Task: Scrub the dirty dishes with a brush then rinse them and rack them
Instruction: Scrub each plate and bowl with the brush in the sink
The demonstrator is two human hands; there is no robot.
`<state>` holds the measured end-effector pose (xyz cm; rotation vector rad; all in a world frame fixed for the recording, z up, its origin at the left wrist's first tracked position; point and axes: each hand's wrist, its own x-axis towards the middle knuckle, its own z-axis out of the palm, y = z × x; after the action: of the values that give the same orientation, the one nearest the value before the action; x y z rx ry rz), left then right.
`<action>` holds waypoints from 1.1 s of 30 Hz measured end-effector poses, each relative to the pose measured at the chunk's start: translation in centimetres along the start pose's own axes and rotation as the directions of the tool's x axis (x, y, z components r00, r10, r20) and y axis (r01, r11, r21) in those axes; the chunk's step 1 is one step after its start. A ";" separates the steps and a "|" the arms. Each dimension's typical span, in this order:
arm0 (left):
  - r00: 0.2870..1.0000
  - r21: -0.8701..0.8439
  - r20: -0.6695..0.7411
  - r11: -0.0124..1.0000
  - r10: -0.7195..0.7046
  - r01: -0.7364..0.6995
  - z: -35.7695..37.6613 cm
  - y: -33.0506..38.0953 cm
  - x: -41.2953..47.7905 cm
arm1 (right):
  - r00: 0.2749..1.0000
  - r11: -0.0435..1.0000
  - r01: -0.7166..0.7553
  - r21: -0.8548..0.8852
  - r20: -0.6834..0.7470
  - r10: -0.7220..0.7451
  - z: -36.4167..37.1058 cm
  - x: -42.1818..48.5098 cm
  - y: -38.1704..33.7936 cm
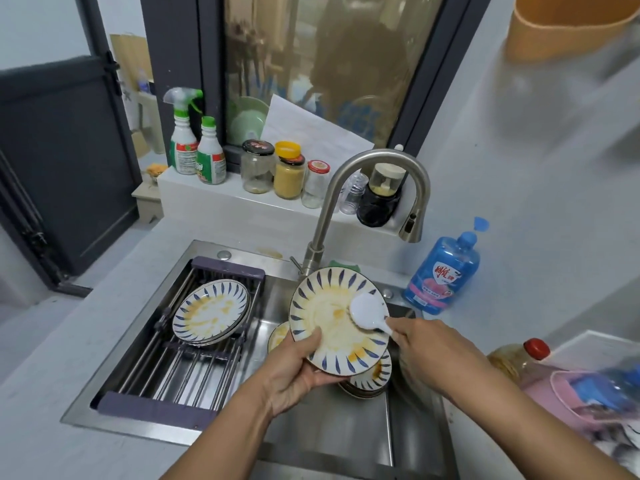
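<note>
A white plate [329, 320] with blue leaf marks and yellow smears is tilted up over the steel sink [329, 427]. My left hand [294, 372] grips its lower edge, thumb on the face. My right hand [426, 348] holds the handle of a white brush [367, 311], whose head presses on the plate's right side. Beneath the plate lies a stack of dirty plates [374, 379], and another dirty plate [277, 336] peeks out at the left. On the roll-up rack [194, 368] across the sink's left half rest stained plates [211, 311].
A curved steel faucet [363, 168] rises behind the sink. A blue soap bottle [443, 275] stands at the right, an oil bottle [519, 362] and a pink basin [588, 400] nearer. Jars and spray bottles [197, 150] line the window ledge.
</note>
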<state>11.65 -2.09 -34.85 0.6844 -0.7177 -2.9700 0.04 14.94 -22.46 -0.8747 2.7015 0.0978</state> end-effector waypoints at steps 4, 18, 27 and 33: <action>0.999 -0.016 -0.020 0.999 0.044 -0.044 0.7 0.2 0.1 | 0.995 0.997 0.080 0.021 0.065 -0.081 1.2 -0.6 -1.2; 0.993 0.178 -0.064 0.980 0.102 -0.089 0.1 0.5 1.2 | 0.998 1.000 0.026 0.005 0.064 -0.026 3.3 -0.4 1.2; 0.997 0.308 0.040 0.950 -0.061 0.046 0.7 -1.1 0.9 | 0.990 0.982 0.132 0.135 -0.071 -0.124 2.8 2.1 -1.7; 0.997 0.318 0.040 0.947 -0.059 0.043 -0.3 -1.4 0.8 | 0.986 0.984 0.155 -0.091 -0.046 -0.160 2.3 2.2 -0.7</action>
<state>11.17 -1.06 -35.99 0.6504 -1.2189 -2.9553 -0.64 13.44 -25.25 -1.1286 2.6817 0.1618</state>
